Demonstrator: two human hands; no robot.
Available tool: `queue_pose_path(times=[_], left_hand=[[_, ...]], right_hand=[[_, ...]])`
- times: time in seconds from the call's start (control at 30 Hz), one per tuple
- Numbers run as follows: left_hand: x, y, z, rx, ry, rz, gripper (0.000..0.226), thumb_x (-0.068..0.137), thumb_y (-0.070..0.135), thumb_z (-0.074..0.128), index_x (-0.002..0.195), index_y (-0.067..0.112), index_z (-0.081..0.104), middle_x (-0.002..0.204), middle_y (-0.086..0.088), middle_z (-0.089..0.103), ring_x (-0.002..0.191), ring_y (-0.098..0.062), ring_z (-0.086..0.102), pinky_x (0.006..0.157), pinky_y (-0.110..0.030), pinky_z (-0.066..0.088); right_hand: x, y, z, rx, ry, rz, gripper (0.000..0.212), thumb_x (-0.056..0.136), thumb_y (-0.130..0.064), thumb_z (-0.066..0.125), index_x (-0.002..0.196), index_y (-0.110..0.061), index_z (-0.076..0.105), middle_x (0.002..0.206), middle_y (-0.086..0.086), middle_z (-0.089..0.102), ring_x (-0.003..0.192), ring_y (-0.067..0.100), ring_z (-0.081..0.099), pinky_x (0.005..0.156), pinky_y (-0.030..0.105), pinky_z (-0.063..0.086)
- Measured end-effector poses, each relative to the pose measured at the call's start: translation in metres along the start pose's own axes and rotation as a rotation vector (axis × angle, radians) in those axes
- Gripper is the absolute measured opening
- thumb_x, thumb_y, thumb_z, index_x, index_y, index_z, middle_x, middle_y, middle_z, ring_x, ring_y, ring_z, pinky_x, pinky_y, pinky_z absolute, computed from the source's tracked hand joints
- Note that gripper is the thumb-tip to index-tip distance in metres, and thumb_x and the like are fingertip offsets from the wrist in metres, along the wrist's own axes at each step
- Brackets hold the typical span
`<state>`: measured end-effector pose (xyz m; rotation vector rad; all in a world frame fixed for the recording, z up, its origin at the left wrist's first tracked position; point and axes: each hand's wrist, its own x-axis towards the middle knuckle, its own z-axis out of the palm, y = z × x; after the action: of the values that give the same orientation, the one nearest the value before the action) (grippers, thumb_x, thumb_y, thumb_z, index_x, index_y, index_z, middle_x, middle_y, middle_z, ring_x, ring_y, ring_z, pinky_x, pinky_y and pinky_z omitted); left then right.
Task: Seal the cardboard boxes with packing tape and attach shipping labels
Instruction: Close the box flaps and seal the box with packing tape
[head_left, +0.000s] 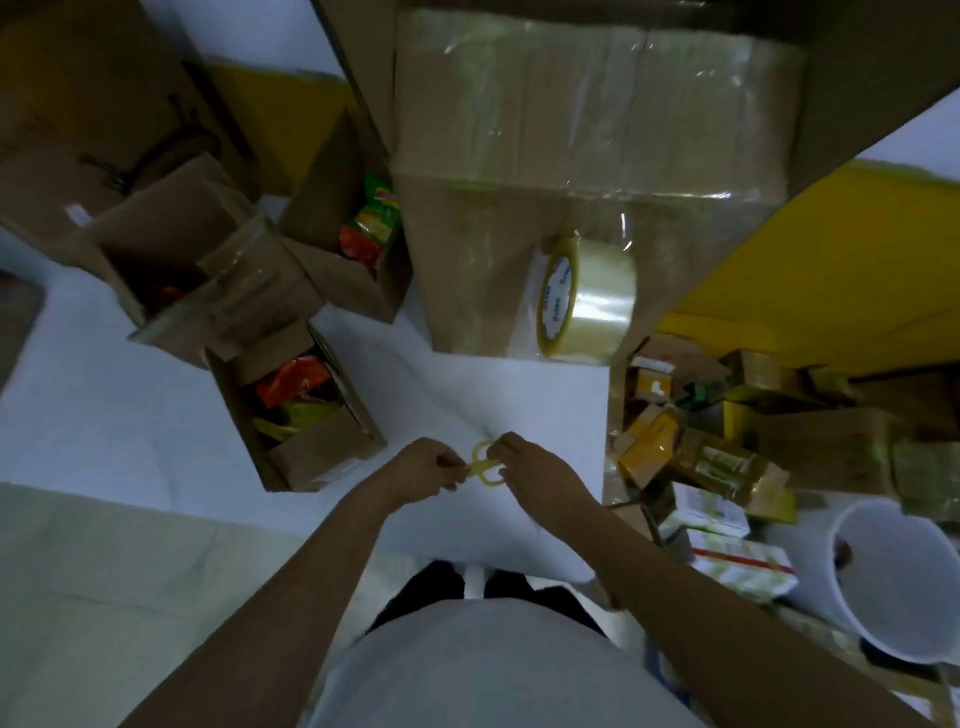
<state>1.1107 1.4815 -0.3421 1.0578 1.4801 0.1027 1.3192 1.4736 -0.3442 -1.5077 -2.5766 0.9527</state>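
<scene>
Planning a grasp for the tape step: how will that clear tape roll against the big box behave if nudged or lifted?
The tape roll stands on its edge beside the big taped box, so a nudge would probably set it rolling. Its wide open core should suit a hooked finger. The glossy film may be slick outside.

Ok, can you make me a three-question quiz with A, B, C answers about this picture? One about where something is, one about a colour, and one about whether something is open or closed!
1. Where is the tape roll?
A. in the white bucket
B. against the big taped box
C. in a hand

2. What colour are the scissors handles?
A. yellow
B. blue
C. red

3. How is the small box of snack packets nearest the hands?
A. taped shut
B. crushed flat
C. open

Answers:
1 B, the roll rests against the big taped box.
2 A, yellow loops show between the left hand and right hand.
3 C, its flaps stand apart and packets show.
</scene>
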Motion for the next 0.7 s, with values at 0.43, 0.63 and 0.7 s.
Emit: queue_pose_path(times=[0.43, 0.63, 0.7], left_hand=[[-0.078, 0.174, -0.062, -0.329, 0.201, 0.266, 0.012, 0.104, 0.021, 0.051, 0.108, 0.012, 0.058, 0.088, -0.003, 0.069, 0.074, -0.014, 0.067, 0.067, -0.021, 0.051], [-0.071, 0.220, -0.020, -0.562, 0.289, 0.332, 0.042, 0.097, 0.034, 0.062, 0.130, 0.014, 0.044, 0.100, 0.002, 0.067, 0.106, -0.030, 0.066, 0.099, -0.049, 0.052], [-0.074, 0.237, -0.008, -0.561, 0.326, 0.367, 0.045, 0.094, 0.035, 0.066, 0.129, 0.017, 0.044, 0.106, 0.002, 0.065, 0.108, -0.025, 0.063, 0.103, -0.044, 0.048]], right_hand=[[-0.075, -0.019, -0.168, -0.184, 0.170, -0.131, 0.035, 0.093, -0.051, 0.046, 0.108, -0.026, 0.065, 0.096, -0.010, 0.066, 0.080, 0.009, 0.063, 0.058, 0.023, 0.036], [-0.074, -0.012, -0.261, -0.053, 0.590, 0.070, 0.017, 0.093, -0.027, 0.066, 0.109, -0.024, 0.065, 0.092, -0.009, 0.066, 0.077, 0.013, 0.060, 0.062, 0.029, 0.043], [-0.052, -0.019, -0.288, 0.013, 0.648, 0.043, 0.012, 0.095, -0.025, 0.061, 0.108, -0.025, 0.061, 0.088, -0.011, 0.060, 0.076, 0.009, 0.054, 0.062, 0.030, 0.040]])
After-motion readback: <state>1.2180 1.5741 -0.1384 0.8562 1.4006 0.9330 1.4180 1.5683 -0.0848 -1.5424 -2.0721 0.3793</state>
